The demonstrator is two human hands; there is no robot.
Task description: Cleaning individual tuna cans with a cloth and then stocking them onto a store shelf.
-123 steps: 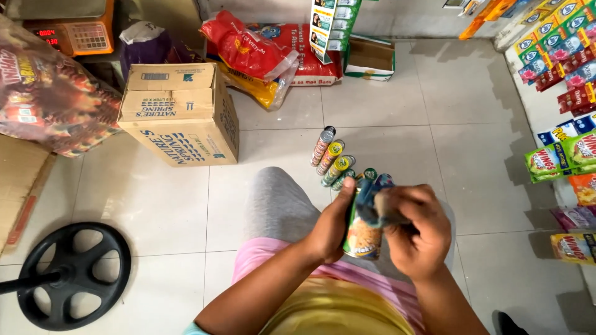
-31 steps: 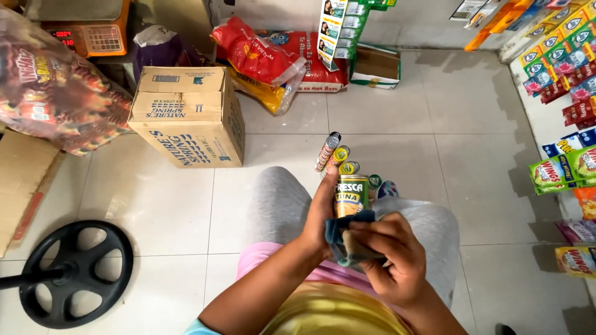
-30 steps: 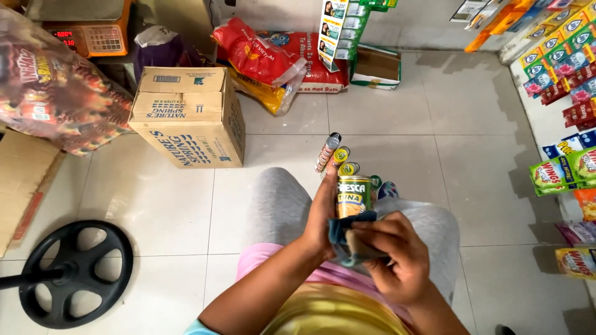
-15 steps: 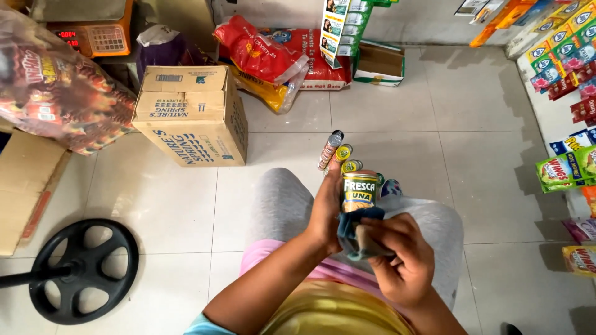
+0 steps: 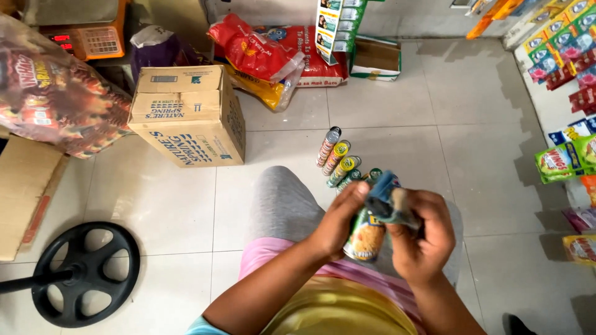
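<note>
My left hand (image 5: 338,217) grips a green and yellow food can (image 5: 365,234), tilted on its side over my lap. My right hand (image 5: 423,239) presses a blue-grey cloth (image 5: 385,200) against the top end of the can. Just beyond my hands, several stacks of similar cans (image 5: 338,162) stand in a row on the tiled floor, partly hidden by the hands.
A cardboard box (image 5: 186,115) sits on the floor at left, with a big bag of snacks (image 5: 53,99) beside it. Red sacks (image 5: 273,53) lie at the back. A black fan base (image 5: 84,273) is at lower left. Packets hang on a rack (image 5: 568,93) at right.
The can was upright with its label facing me; it is now tipped over and the cloth has moved from its lower side up over its top end.
</note>
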